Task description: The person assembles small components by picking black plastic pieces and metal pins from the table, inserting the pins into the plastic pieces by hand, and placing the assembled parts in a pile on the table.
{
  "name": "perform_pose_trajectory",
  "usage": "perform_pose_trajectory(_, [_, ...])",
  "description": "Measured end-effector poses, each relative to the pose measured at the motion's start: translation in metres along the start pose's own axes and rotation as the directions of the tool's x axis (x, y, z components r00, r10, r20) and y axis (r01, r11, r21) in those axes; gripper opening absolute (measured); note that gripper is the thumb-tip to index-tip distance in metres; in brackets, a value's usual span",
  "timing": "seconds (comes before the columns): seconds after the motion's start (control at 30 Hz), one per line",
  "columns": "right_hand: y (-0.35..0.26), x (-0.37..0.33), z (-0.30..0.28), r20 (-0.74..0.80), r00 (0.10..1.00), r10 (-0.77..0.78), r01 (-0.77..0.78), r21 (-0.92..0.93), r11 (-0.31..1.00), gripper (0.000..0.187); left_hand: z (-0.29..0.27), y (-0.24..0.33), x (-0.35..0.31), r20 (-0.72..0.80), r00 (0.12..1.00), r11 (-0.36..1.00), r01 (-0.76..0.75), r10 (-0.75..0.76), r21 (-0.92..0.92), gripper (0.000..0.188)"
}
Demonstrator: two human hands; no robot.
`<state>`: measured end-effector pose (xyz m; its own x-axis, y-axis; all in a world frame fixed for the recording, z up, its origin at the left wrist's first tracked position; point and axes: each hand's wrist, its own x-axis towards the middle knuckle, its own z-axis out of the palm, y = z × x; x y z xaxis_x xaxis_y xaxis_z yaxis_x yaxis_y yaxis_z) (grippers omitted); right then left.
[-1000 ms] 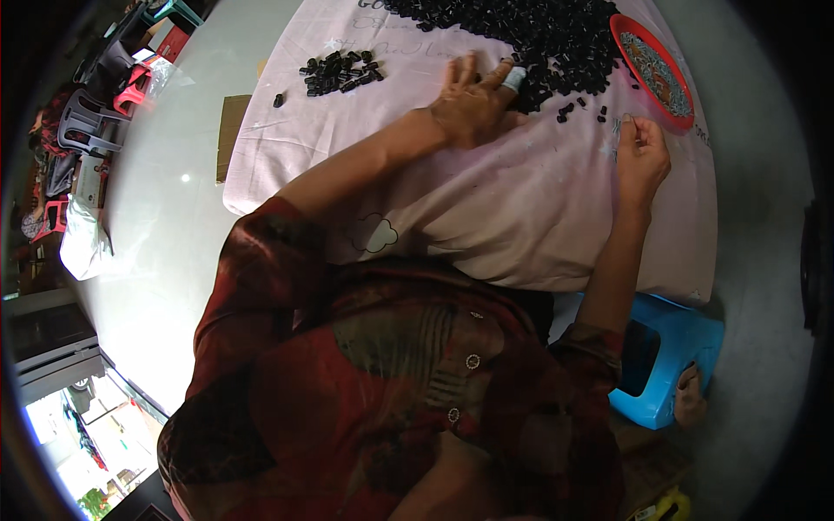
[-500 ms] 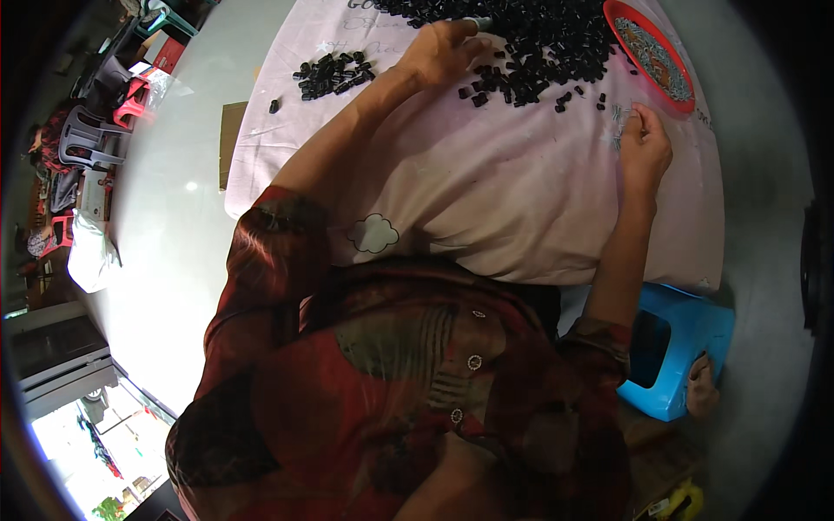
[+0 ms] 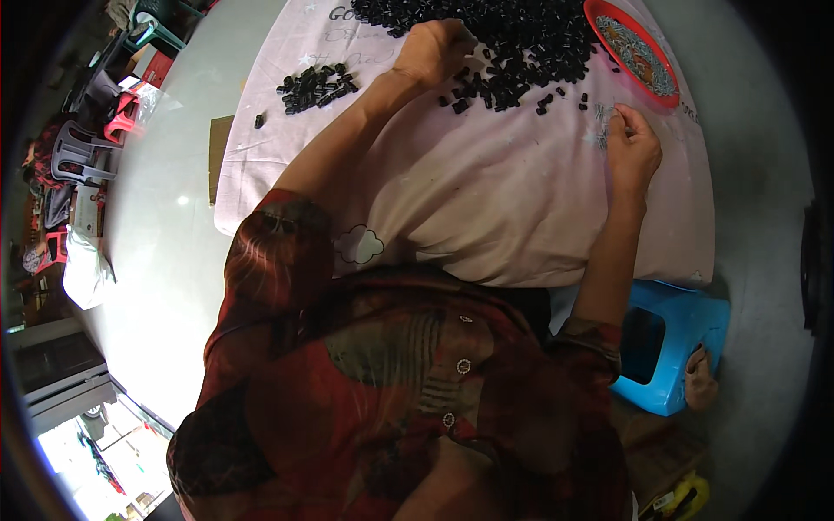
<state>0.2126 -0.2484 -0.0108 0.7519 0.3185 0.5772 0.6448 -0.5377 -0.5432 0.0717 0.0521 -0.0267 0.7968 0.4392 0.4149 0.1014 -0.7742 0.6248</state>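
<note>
The left hand (image 3: 430, 54) is hovering over the heap of black pieces (image 3: 543, 35), its mostly hidden fingers leaving their state unclear; the right hand (image 3: 636, 146) is curling beside thin silvery pieces (image 3: 601, 128), and I cannot tell whether its fingers are clamping one. Those are lying near the red tray (image 3: 662, 102), presumably for easy reach; a smaller black cluster (image 3: 318, 88) is sitting apart, perhaps for separation.

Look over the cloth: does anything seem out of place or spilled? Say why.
One black piece lies alone, left of the small cluster it resembles. Some metal pieces, perhaps stray, lie on the cloth by the right hand, outside the red dish holding similar ones.
</note>
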Motion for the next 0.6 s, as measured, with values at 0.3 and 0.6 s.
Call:
perform_pose_trajectory(0.3, [0.023, 0.005, -0.002, -0.029, 0.998, 0.055, -0.06, -0.193, 0.979, 0.026, -0.01, 0.007, -0.005, 0.133, 0.982, 0.977, -0.154, 0.135, 0.15, 0.016])
perform_pose_trajectory(0.6, [-0.009, 0.008, 0.017, 0.146, 0.981, -0.125, 0.148, -0.161, 0.976, 0.03, -0.011, 0.014, -0.008, 0.225, 0.972, 0.982, -0.105, 0.068, 0.156, 0.019])
